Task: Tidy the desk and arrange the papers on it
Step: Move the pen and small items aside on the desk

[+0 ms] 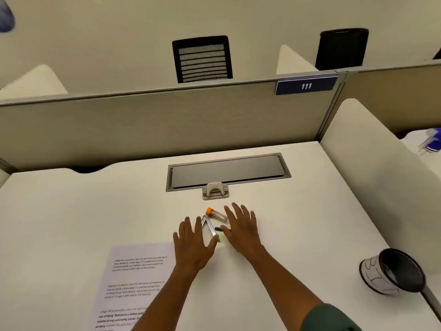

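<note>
Your left hand (193, 242) lay flat on the desk (71, 211), fingers spread and straight; your right hand (241, 226) did the same just beside it. Between them sat a tube (216, 214), orange cap pointing away and to the left, its long axis slanting toward your right fingers. Two pens (210, 226) formed a V by your left fingertips, one running down toward your thumb. The paper (136, 278) lay near your left wrist, long axis toward you.
</note>
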Demonstrator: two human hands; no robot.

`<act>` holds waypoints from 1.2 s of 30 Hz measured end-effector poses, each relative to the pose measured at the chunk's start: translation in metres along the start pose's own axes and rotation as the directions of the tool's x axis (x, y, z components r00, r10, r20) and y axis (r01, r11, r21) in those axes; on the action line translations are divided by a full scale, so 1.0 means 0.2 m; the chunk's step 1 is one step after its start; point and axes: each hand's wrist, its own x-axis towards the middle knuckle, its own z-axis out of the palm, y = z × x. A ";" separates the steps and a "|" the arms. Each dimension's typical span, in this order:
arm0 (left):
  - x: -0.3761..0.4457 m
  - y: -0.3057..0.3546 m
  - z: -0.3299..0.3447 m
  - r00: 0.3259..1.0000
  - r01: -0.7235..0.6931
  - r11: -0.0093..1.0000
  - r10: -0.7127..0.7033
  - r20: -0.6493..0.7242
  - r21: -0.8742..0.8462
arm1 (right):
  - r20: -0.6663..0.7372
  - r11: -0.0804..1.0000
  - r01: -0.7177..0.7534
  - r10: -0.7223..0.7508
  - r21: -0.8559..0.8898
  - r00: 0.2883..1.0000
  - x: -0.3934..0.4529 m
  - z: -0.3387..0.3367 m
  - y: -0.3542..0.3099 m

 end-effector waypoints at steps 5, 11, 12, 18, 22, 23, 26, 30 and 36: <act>0.07 0.06 0.04 0.997 0.073 0.997 -0.073 -0.036 -0.017 | 0.044 1.000 0.026 -0.026 -0.001 0.999 0.13 0.02 -0.01; 0.12 0.14 0.11 0.994 0.110 0.994 -0.110 -0.007 0.013 | 0.001 0.998 0.059 -0.059 -0.014 0.998 0.19 0.06 0.01; 0.13 0.16 0.12 0.993 0.120 0.993 -0.120 -0.008 0.009 | -0.011 0.998 0.057 -0.057 0.006 0.998 0.20 0.06 0.02; 0.14 0.20 0.11 0.970 0.242 0.959 -0.242 0.017 -0.148 | -0.041 0.999 0.005 -0.004 0.040 0.999 0.19 0.05 0.09; 0.13 0.18 0.07 0.965 0.242 0.934 -0.259 -0.032 -0.263 | -0.097 0.997 -0.053 0.058 0.057 0.994 0.15 0.00 0.18; 0.13 0.20 0.05 0.965 0.232 0.926 -0.258 -0.054 -0.297 | -0.116 0.995 -0.070 0.077 0.064 0.990 0.14 -0.02 0.22; 0.14 0.29 0.03 0.971 0.147 0.903 -0.208 -0.114 -0.403 | -0.171 0.987 -0.145 0.156 0.074 0.973 0.10 -0.09 0.35; 0.16 0.56 0.02 0.989 -0.006 0.890 -0.061 -0.132 -0.456 | -0.233 0.950 -0.284 0.308 0.133 0.922 0.03 -0.20 0.57; 0.16 0.99 0.07 0.986 -0.164 0.870 0.129 -0.107 -0.465 | -0.290 0.867 -0.466 0.498 0.174 0.817 -0.08 -0.34 0.92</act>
